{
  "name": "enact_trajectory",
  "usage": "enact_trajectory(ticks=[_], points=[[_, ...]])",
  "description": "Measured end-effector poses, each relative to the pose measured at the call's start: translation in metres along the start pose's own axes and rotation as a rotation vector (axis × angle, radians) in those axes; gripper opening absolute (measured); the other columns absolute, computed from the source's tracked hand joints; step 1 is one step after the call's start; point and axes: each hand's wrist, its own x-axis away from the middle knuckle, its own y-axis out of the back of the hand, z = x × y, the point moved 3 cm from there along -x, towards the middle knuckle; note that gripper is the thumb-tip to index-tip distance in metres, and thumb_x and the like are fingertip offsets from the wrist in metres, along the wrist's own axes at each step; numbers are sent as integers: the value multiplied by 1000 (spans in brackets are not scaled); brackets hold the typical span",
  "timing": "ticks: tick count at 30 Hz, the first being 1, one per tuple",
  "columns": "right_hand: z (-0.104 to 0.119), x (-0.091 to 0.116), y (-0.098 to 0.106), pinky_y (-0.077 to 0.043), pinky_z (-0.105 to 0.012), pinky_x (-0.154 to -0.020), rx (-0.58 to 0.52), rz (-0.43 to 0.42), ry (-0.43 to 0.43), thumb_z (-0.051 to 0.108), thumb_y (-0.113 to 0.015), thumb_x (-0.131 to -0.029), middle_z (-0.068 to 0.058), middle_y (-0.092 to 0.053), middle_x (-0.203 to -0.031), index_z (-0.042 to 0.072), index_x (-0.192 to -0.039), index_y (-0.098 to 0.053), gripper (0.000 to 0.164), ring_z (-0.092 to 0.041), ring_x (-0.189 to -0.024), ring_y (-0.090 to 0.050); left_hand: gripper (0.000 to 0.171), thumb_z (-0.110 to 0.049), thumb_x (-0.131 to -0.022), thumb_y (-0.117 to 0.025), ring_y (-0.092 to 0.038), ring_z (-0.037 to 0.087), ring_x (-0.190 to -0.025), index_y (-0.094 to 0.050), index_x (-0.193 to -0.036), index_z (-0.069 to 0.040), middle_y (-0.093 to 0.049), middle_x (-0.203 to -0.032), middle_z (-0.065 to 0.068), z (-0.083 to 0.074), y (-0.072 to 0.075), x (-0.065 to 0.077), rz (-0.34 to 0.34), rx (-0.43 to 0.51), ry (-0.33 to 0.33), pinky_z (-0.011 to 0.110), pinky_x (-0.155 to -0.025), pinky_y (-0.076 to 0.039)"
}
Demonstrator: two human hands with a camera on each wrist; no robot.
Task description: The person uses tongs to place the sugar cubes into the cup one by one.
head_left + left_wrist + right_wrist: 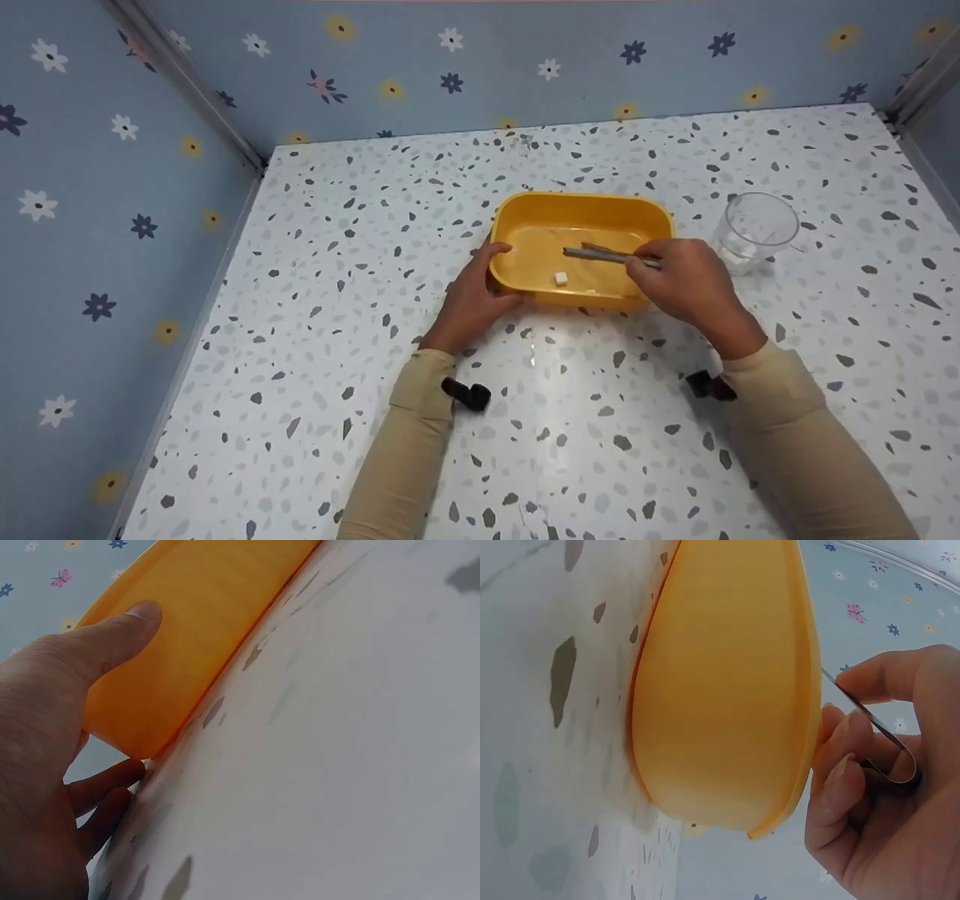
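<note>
A yellow rectangular plastic container (585,206) sits on the table. My left hand (480,296) grips its left end, the thumb (127,634) lying against the front wall and the fingers round the corner. My right hand (686,281) holds metal tweezers (604,255) over the container's right side, their tips apart with nothing between them. In the right wrist view the bent end of the tweezers (907,772) lies within the curled fingers. A small white cube (561,279) lies on the container floor near the front wall. Another white bit (591,292) is mostly hidden by the front rim.
A clear plastic cup (761,221) stands right of the container, close behind my right hand, with whitish pieces low inside. The speckled white tabletop (315,390) meets flowered blue panels (480,75) at the back and sides.
</note>
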Motion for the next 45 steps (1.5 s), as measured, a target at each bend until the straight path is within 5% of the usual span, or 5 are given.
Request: enact_trajectory(ticks=[8,33,41,45], points=[[2,-2,-5,-45,-36,-57,16,19,46,21,-59,-93,-7,-71,-81,3,-93,-79,27,-23,-63,-57,74,-39,-79,-85,-47,8,-128,-44,-141,-33,-42,-153,-7,-1,0,1,-2,-6,-6,30,-110,-37],[7,3,-16,-43,-34,-49,115,83,102,26,-64,-90,-6,-72,-81,3,-93,-78,27,-21,-59,-56,75,-38,-79,-85,-45,11,-134,-44,-142,-32,-34,-160,-4,-1,2,0,9,1,-8,30,-111,-36],[6,4,-18,-43,-34,-50,112,74,137,24,-65,-90,-6,-72,-79,3,-93,-79,25,-19,-57,-54,77,-41,-79,-85,-44,7,-133,-43,-143,-32,-40,-156,-3,0,2,0,7,-40,-3,28,-111,-34],[6,4,-17,-44,-34,-51,111,70,147,22,-66,-88,-6,-72,-80,4,-94,-79,23,-19,-58,-55,77,-41,-79,-85,-39,8,-138,-43,-143,-32,-32,-161,-5,-2,2,0,11,-33,2,28,-113,-32]])
